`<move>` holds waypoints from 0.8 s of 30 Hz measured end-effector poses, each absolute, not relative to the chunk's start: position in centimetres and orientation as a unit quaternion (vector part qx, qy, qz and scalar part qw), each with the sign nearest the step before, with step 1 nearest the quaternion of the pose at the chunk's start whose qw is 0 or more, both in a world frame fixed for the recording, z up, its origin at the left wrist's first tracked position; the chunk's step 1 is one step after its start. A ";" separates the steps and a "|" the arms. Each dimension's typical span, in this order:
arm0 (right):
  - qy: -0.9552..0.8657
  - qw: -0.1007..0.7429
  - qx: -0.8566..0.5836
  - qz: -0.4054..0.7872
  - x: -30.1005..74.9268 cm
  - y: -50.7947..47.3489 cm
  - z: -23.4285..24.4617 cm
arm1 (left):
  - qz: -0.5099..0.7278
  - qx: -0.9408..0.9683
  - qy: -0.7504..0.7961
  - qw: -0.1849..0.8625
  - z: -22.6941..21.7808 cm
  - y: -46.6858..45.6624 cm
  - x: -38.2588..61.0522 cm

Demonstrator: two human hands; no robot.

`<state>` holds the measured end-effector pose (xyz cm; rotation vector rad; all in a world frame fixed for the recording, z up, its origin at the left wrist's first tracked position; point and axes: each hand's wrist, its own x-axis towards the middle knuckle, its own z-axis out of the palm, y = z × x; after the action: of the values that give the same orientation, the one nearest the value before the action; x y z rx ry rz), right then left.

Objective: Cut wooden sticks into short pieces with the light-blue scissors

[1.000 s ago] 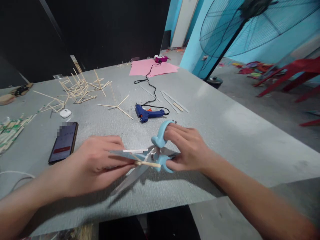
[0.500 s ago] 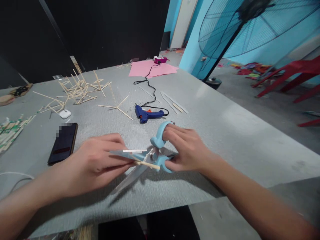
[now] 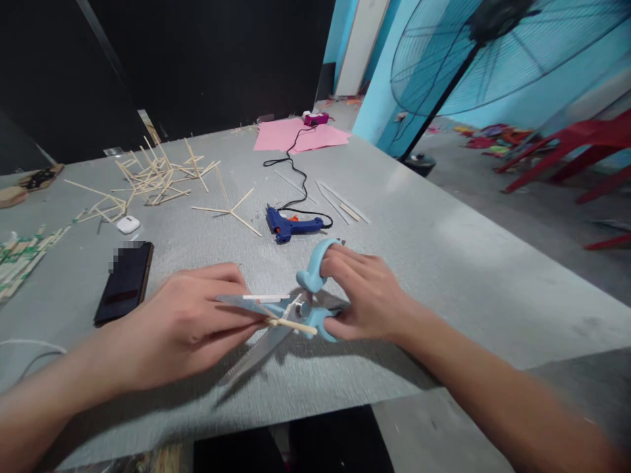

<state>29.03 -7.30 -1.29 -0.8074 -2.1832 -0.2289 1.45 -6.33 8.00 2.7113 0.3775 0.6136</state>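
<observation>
Near the front edge of the grey, rough-textured bench [image 3: 444,263], the person's left hand [image 3: 187,325] pinches a thin, pale wooden stick [image 3: 292,324] with fingertips pressed together. The stick lies across the open steel blades of the light-blue plastic-handled scissors [image 3: 300,309], close to the pivot. The right hand [image 3: 367,295] has its fingers curled through the rounded handle loops, which stand apart. One blade has a toothed edge. Toward the middle of the bench lies a dark-blue plastic glue gun [image 3: 290,226] with a black cord, and near the left edge a flat black phone [image 3: 125,281].
</observation>
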 end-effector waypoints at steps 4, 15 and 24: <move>-0.861 0.388 -0.315 -0.095 29.1 -7.2 -1.3 | 0.213 0.952 0.136 0.174 8.1 -6.4 1.4; -0.869 0.381 -0.305 -0.079 29.3 -7.1 -1.2 | 0.213 0.948 0.150 0.185 7.7 -6.7 1.6; -0.859 0.407 -0.304 -0.065 29.1 -7.3 -1.2 | 0.201 0.959 0.124 0.158 7.6 -6.9 1.2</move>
<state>29.10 -7.31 -1.16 -0.7676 -2.1650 -0.1635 1.19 -6.87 7.59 2.7420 0.3544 0.5742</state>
